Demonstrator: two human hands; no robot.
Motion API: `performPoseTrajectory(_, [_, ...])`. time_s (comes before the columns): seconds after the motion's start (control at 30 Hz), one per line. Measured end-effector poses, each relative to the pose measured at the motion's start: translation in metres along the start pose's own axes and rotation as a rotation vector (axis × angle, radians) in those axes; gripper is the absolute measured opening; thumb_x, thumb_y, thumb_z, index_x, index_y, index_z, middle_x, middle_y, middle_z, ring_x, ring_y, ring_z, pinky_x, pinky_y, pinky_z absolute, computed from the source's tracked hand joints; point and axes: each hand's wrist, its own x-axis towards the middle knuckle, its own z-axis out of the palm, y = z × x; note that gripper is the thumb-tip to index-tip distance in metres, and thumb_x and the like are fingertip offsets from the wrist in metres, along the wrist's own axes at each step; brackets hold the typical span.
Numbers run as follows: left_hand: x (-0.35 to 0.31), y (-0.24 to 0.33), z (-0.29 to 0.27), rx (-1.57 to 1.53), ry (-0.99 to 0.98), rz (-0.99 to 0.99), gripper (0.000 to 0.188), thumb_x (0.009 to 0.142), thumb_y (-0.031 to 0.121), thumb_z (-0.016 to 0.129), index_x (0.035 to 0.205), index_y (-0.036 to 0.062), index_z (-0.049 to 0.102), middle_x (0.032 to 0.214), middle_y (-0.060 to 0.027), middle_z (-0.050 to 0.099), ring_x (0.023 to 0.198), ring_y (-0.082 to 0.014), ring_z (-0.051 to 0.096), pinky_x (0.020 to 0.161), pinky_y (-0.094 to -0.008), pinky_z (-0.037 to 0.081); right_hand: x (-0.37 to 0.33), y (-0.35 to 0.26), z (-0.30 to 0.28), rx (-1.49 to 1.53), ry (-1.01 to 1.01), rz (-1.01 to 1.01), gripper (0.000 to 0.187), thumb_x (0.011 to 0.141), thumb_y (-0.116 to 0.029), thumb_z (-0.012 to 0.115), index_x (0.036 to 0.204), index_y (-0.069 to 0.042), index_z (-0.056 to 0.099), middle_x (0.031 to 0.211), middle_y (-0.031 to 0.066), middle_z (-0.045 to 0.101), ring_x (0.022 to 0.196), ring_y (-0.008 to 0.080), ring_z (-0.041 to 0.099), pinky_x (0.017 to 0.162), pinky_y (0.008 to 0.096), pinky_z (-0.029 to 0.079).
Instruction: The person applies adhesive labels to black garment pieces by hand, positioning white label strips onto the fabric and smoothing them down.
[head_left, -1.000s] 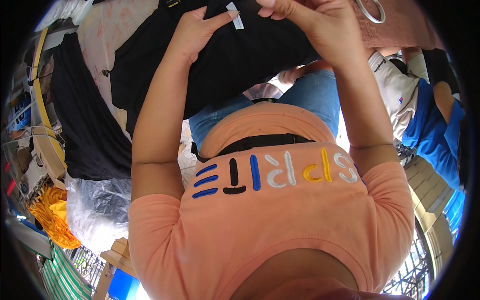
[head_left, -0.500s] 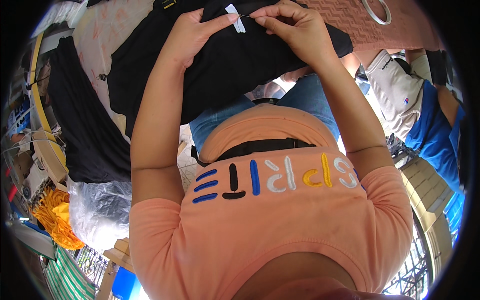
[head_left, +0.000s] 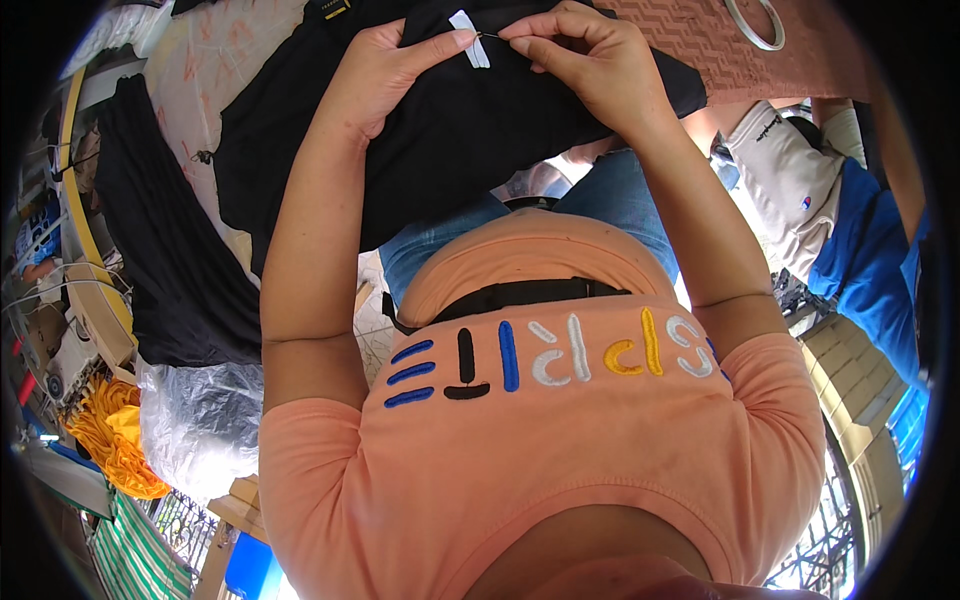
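A black garment lies spread across my lap and the table's near edge. My left hand is closed on its cloth, the thumb pressing beside a small white label. From the label a thin needle-like pin reaches across to my right hand, which pinches its far end between thumb and fingertips. Whether it is a needle or a safety pin is too small to tell. The underside of the cloth and my left fingertips are hidden.
The table has a reddish-brown patterned cover with a white ring on it. More black cloth hangs at the left, above a clear plastic bag and orange cloth. Another person in light shorts is at the right.
Both hands keep the same hold, with only a very slight shift. At the right, the other person's arm and dark sleeve have moved a little.
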Motion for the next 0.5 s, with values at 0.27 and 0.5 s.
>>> performPoseTrajectory(0.27, [-0.003, 0.011, 0.009, -0.035, -0.009, 0.016, 0.026, 0.089, 0.021, 0.080, 0.106, 0.0030, 0.075, 0.095, -0.0024, 0.074, 0.083, -0.0100, 0.069, 0.078, -0.0241, 0.054, -0.002, -0.003, -0.004, -0.007, 0.007, -0.021, 0.014, 0.087, 0.003, 0.071, 0.098, -0.002, 0.078, 0.082, 0.0019, 0.066, 0.072, 0.0087, 0.061, 0.064, 0.0234, 0.048])
performPoseTrajectory(0.5, [-0.002, 0.005, 0.005, -0.003, -0.009, 0.013, 0.029, 0.087, 0.025, 0.082, 0.106, 0.0041, 0.075, 0.096, -0.0028, 0.075, 0.084, -0.0101, 0.070, 0.079, -0.0240, 0.055, -0.003, -0.004, -0.005, -0.034, 0.012, -0.039, 0.014, 0.087, 0.003, 0.072, 0.097, -0.002, 0.078, 0.082, 0.0028, 0.067, 0.073, 0.0096, 0.062, 0.064, 0.0239, 0.049])
